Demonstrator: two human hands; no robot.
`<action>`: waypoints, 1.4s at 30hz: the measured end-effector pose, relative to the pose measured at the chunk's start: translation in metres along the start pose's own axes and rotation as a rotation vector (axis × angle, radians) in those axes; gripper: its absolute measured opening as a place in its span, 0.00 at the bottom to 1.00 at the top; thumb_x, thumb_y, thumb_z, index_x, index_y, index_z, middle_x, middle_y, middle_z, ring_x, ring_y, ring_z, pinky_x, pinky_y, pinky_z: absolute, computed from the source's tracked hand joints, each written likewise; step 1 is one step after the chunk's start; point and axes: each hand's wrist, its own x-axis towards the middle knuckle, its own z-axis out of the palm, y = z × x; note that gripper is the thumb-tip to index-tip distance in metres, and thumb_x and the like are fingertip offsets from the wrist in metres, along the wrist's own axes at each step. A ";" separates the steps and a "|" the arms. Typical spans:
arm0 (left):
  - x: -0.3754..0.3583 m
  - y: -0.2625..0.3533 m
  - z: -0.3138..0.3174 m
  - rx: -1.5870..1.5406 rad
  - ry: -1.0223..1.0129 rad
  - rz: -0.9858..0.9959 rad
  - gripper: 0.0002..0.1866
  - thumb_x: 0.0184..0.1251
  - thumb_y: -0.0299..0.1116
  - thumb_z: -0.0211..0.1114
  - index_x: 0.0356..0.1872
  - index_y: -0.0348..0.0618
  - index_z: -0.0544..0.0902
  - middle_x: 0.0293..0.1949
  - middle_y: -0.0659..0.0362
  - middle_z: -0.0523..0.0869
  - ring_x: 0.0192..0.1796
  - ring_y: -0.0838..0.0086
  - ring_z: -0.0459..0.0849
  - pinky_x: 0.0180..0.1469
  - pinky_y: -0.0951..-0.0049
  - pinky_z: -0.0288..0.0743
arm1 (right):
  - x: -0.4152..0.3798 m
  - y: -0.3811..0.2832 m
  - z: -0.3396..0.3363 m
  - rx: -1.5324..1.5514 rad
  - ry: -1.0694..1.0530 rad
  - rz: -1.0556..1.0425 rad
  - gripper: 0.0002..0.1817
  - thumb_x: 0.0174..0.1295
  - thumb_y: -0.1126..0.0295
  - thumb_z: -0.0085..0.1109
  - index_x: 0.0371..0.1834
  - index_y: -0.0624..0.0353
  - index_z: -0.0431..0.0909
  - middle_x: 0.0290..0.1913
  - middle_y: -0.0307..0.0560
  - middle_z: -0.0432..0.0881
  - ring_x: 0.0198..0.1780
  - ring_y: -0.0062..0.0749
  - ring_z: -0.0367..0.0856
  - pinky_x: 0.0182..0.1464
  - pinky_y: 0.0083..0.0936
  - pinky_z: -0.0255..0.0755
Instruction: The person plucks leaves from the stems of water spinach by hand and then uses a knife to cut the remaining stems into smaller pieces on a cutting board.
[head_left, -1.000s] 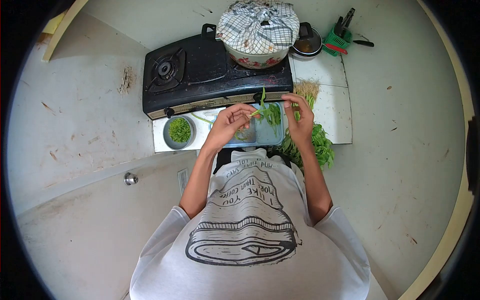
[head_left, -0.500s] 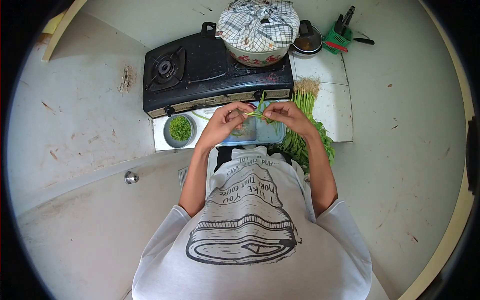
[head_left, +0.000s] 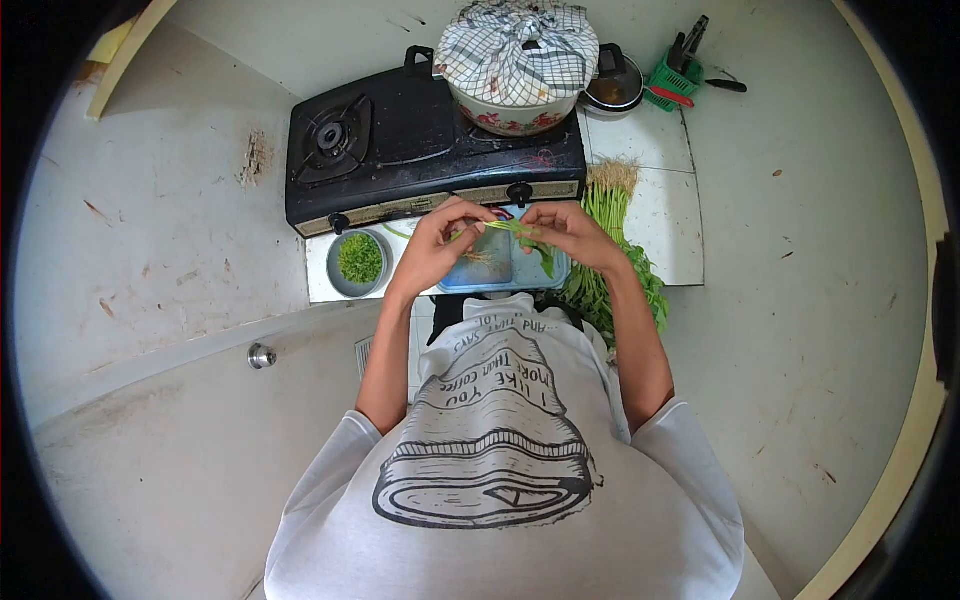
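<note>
Between my two hands a green leafy stem is stretched sideways over a blue tray. My left hand pinches its left part between thumb and fingers. Closed around the leafy right part is my right hand, with a leaf hanging below the fingers. Thin root-like strands show on the tray under my left hand. To the right of my right hand lies a big bunch of leafy greens, roots toward the back. A round bowl of chopped greens stands left of my left hand.
Behind my hands is a black gas stove. A flowered pot wrapped in a checked cloth sits on its right burner. Farther right are a lidded pan and a green basket with utensils. Walls close in both sides.
My hands have moved slightly apart and left with the stem. Its leaf, upright before, now hangs down by my right hand. The strands on the tray show more clearly.
</note>
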 end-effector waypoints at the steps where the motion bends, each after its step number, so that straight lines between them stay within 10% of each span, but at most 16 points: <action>1: 0.000 0.000 0.001 0.008 0.011 0.016 0.11 0.74 0.21 0.61 0.52 0.35 0.87 0.49 0.63 0.80 0.36 0.84 0.74 0.41 0.79 0.68 | 0.001 0.001 0.001 0.020 0.011 0.004 0.09 0.74 0.66 0.65 0.45 0.61 0.85 0.39 0.37 0.88 0.42 0.16 0.82 0.48 0.19 0.73; 19: -0.005 -0.019 -0.005 0.000 0.134 0.019 0.08 0.76 0.24 0.64 0.51 0.38 0.87 0.53 0.62 0.81 0.35 0.85 0.75 0.40 0.80 0.71 | 0.008 0.020 0.014 0.363 0.492 0.044 0.08 0.81 0.65 0.52 0.51 0.54 0.78 0.52 0.49 0.90 0.49 0.24 0.86 0.54 0.23 0.77; 28: -0.010 -0.007 -0.010 -0.056 0.167 -0.094 0.10 0.78 0.29 0.64 0.54 0.42 0.87 0.25 0.71 0.76 0.33 0.87 0.72 0.39 0.82 0.66 | -0.003 0.028 0.012 0.652 0.702 -0.036 0.09 0.80 0.62 0.54 0.51 0.55 0.77 0.52 0.48 0.89 0.49 0.27 0.85 0.57 0.29 0.78; 35: -0.008 -0.016 -0.018 -0.150 0.209 -0.110 0.10 0.77 0.29 0.64 0.53 0.40 0.86 0.32 0.69 0.80 0.35 0.85 0.74 0.42 0.79 0.67 | -0.018 0.076 -0.005 0.258 0.908 0.088 0.09 0.76 0.62 0.61 0.51 0.53 0.82 0.34 0.32 0.82 0.39 0.21 0.81 0.44 0.20 0.72; 42: -0.005 -0.026 -0.013 -0.418 0.245 -0.203 0.12 0.79 0.28 0.61 0.58 0.39 0.82 0.44 0.62 0.87 0.33 0.84 0.73 0.39 0.81 0.68 | -0.041 0.101 -0.002 0.363 0.733 0.114 0.10 0.75 0.64 0.62 0.52 0.55 0.83 0.41 0.40 0.89 0.43 0.21 0.86 0.38 0.19 0.69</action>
